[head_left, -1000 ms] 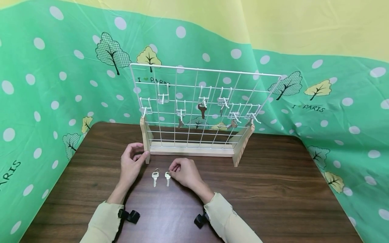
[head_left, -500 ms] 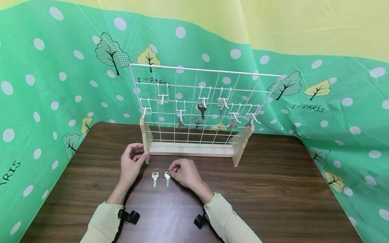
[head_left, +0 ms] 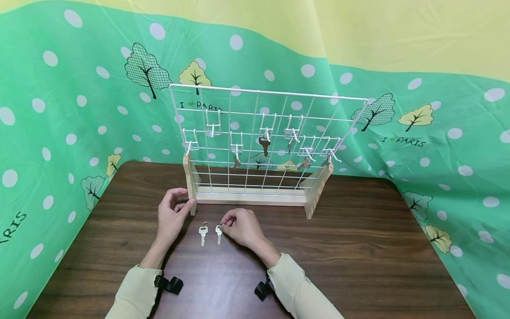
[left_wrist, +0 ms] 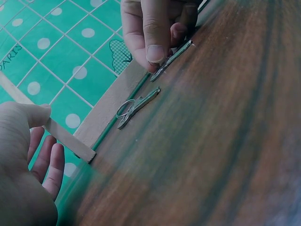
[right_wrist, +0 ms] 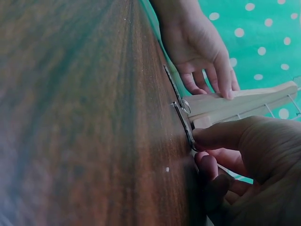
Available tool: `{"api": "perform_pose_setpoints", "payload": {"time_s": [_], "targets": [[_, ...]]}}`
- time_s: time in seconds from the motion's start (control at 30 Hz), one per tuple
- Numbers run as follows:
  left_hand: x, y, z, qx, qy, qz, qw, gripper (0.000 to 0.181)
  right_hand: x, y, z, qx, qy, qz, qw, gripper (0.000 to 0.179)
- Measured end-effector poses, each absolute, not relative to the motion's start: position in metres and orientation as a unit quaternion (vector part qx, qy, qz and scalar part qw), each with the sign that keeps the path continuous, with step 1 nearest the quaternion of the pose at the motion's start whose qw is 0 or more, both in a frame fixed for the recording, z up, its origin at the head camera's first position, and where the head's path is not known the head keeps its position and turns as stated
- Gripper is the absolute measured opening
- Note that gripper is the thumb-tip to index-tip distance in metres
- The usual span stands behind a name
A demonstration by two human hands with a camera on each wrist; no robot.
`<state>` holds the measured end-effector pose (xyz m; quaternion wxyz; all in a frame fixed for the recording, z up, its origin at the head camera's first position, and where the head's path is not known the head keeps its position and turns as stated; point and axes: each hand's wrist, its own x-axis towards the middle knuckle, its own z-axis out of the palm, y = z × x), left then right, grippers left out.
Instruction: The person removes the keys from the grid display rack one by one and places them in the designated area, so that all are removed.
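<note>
Two silver keys lie on the brown table in front of a white wire-grid key rack (head_left: pixel 251 200) with a wooden base. The left key (head_left: pixel 203 232) has a split ring at its head. At the head of the right key (head_left: pixel 218 236), the thumb and fingers of my right hand (head_left: pixel 243 226) pinch it, covering its top end; its blade points toward me. My left hand (head_left: pixel 170 218) holds the rack's left wooden leg (head_left: pixel 190 181), thumb on the front edge and fingers along the outer side. The left wrist view shows that thumb (left_wrist: pixel 37 114) against the wood.
Several white hooks hang on the grid; a dark key (head_left: pixel 264 145) and several others dangle from some of them. The upper left hook (head_left: pixel 213 128) and far left hook (head_left: pixel 191 145) carry no key. A green dotted cloth (head_left: pixel 71 177) stands behind the table (head_left: pixel 358 257).
The right key has shifted very slightly left at my right fingertips. My left hand stays on the rack's leg, and the rack and left key look unmoved.
</note>
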<state>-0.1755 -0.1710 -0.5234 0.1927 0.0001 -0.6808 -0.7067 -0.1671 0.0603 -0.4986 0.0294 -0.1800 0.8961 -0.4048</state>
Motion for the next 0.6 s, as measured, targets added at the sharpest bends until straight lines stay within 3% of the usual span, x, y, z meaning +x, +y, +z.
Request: {"api": "perform_pose_setpoints", "payload": {"time_s": [0.43,0.6], "targets": [[-0.1751,-0.1710,-0.5230,-0.002,-0.678,-0.709,0.192,0.035,-0.1670,0.0647,-0.4998,-0.217,0.881,-0.419,0.017,0.008],[-0.1747,-0.1698,-0.5218,-0.013,-0.674,-0.710,0.203,0.034,-0.1660,0.0637,-0.4934,-0.199,0.881,-0.429,0.037,0.011]]}}
